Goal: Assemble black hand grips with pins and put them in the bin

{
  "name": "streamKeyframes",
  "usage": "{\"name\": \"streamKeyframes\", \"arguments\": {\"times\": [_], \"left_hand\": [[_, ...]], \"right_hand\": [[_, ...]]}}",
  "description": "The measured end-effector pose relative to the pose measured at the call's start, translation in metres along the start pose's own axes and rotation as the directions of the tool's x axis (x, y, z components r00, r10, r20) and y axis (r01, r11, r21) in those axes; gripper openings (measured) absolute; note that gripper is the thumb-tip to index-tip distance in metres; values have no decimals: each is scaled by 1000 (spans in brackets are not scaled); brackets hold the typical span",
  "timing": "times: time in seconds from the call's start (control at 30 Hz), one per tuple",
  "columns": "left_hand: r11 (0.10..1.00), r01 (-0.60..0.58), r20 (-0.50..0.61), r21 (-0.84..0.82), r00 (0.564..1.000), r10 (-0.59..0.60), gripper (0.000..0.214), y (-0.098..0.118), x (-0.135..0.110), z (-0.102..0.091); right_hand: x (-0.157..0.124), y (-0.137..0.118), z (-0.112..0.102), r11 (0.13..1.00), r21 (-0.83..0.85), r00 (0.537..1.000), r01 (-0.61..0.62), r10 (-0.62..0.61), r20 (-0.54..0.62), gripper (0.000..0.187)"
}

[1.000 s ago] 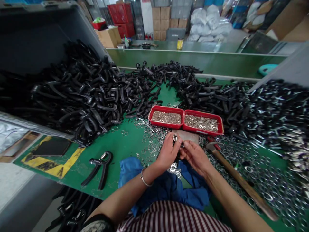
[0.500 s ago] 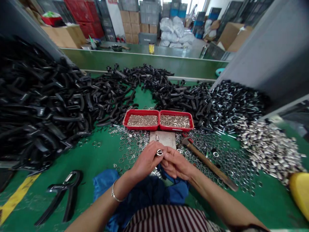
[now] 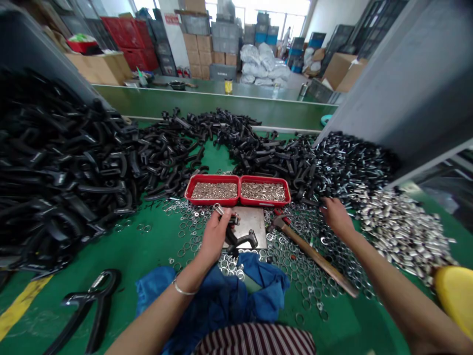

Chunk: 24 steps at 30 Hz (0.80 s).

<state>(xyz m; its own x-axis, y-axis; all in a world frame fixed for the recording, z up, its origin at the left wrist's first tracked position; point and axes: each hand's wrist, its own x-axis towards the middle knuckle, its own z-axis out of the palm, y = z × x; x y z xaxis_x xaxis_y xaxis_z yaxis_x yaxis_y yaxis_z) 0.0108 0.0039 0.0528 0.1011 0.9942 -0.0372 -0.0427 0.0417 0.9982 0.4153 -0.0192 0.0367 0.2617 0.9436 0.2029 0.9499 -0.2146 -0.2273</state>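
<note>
Pinching a small metal fitting (image 3: 220, 210) between thumb and fingers, your left hand (image 3: 213, 237) sits above a steel plate (image 3: 251, 222); your right hand (image 3: 336, 215), fingers loosely together, hangs over loose steel washers (image 3: 306, 231) near a heap of bolts (image 3: 351, 167).

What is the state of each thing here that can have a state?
Left hand: closed on a small metal part.
Right hand: open, above the steel washers.
Red double tray: both compartments full.
Wooden-handled hammer: lying on the washers.
Black hand gripper: lying unheld.
</note>
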Motion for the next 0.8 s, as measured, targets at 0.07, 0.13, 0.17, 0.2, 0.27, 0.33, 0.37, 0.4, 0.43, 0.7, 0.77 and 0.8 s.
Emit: {"name": "streamKeyframes", "arguments": {"times": [0.07,0.13,0.17,0.2,0.27,0.33,0.37,0.4,0.43,0.7,0.77,0.8], "left_hand": [[996,50,12,-75,999,-49,40,-1,2,5],[979,104,7,-175,994,-105,41,-1,2,8],[961,135,5,-239,990,-138,41,-1,2,8],[937,168,8,-306,985,-173,41,0,1,9],[884,227,37,-409,972,-232,42,3,0,13],[853,265,77,-450,963,-258,42,6,-1,22],[849,270,93,-454,962,-257,42,7,-2,27],[849,269,105,-454,963,-249,41,8,-2,33],[852,265,117,-451,964,-238,40,9,-2,37],[913,215,68,-346,977,-204,38,12,-6,20],[920,229,105,-317,973,-206,40,12,-8,16],[920,240,140,-309,969,-205,40,12,-9,16]], "right_hand": [[9,18,1,1000,-10,999,25,-24,29,10],[12,22,-2,999,-16,999,41,-41,35,9],[10,18,-5,999,-13,999,41,-41,20,8],[7,9,-9,999,15,1000,30,-30,-5,6],[-6,-25,-18,980,200,998,-9,22,-64,13],[-27,-77,-25,779,625,998,-52,58,10,27],[-39,-106,-26,587,806,994,-68,-29,105,27],[-49,-135,-26,413,907,986,-86,-94,136,28],[-58,-160,-24,293,952,984,-89,-120,129,27],[-77,-206,-7,468,884,962,-5,-237,132,22],[-79,-206,-8,398,915,947,-63,-266,180,21],[-81,-207,-8,373,924,940,-85,-276,198,21]]}}
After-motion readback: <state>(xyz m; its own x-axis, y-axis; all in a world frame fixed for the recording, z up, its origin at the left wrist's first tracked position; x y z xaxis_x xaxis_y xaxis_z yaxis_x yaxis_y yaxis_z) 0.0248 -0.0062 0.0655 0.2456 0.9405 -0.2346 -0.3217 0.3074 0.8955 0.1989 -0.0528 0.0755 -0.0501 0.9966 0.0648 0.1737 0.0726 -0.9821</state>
